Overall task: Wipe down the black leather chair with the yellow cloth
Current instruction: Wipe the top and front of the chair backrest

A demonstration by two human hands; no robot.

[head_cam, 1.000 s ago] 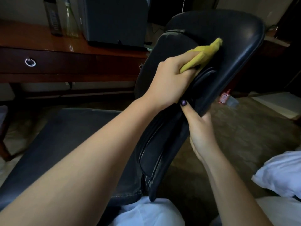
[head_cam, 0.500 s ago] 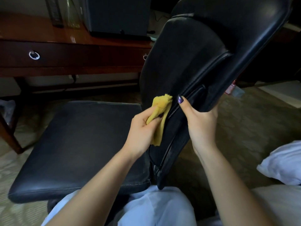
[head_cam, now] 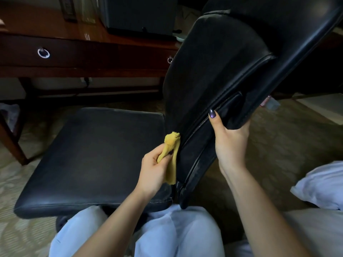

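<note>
**Backrest wipe reaches its low end**

The left hand (head_cam: 154,169) grips the bunched cloth (head_cam: 172,141) against the near, lower part of the backrest (head_cam: 213,71) of the chair (head_cam: 185,112), just above the seat (head_cam: 92,154). The right hand (head_cam: 229,143) clasps the backrest's right rim, steadying it. The backrest pass seems nearly done. Next, the cloth likely needs spreading flat and carrying left across the seat.

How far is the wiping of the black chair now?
Done, it seems: the backrest edge, since the yellow cloth went from top to base. In hand: left hand holds the cloth there; right hand grips the backrest. Left: the seat, seemingly unwiped.
</note>
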